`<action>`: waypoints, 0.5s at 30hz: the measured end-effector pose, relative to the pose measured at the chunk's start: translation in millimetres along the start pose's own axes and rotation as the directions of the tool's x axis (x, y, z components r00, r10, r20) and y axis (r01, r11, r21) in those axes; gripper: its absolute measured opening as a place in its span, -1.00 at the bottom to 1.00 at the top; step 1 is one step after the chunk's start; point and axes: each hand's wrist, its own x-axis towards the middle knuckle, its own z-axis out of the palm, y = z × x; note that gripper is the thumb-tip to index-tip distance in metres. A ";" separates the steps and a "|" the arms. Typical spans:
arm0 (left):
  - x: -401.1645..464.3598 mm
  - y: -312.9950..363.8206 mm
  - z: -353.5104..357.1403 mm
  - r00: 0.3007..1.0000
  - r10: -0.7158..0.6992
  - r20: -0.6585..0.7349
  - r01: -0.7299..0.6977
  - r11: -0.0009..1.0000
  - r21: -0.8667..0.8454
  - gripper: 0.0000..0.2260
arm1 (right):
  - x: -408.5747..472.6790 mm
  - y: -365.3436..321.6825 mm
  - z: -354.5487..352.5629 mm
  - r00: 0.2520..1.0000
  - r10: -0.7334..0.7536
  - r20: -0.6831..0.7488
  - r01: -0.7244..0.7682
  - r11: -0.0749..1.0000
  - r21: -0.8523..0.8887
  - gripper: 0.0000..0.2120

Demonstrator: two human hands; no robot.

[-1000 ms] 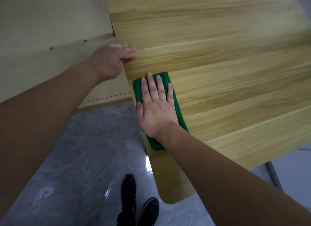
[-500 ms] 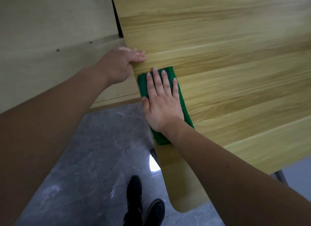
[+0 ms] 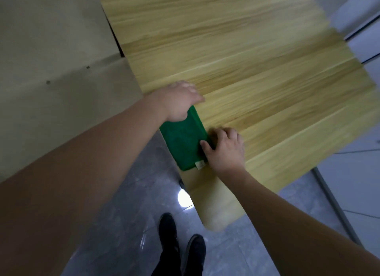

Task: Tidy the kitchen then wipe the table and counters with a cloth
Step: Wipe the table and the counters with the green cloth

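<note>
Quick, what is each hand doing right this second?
Left hand: rests on the far end of the folded green cloth; grip cannot be told.
Right hand: pinches the cloth's near right edge.

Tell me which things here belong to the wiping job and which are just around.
Job:
folded green cloth
light wooden table
left hand, on the cloth's far end
right hand, thumb on the cloth

Just around:
black shoes
grey tiled floor
beige panel
</note>
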 end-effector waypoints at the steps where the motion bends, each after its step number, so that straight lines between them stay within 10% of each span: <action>1: 2.7 6.0 -0.5 0.996 0.028 0.087 -0.032 0.999 0.040 -0.38 | -2.4 -0.8 -1.9 0.999 0.021 0.024 -0.022 0.999 0.026 -0.50; 15: 16.2 25.1 -29.4 0.963 0.013 0.269 -0.105 0.938 0.331 -0.71 | -5.7 -18.4 -32.3 0.969 0.075 0.237 -0.144 0.947 0.288 -0.68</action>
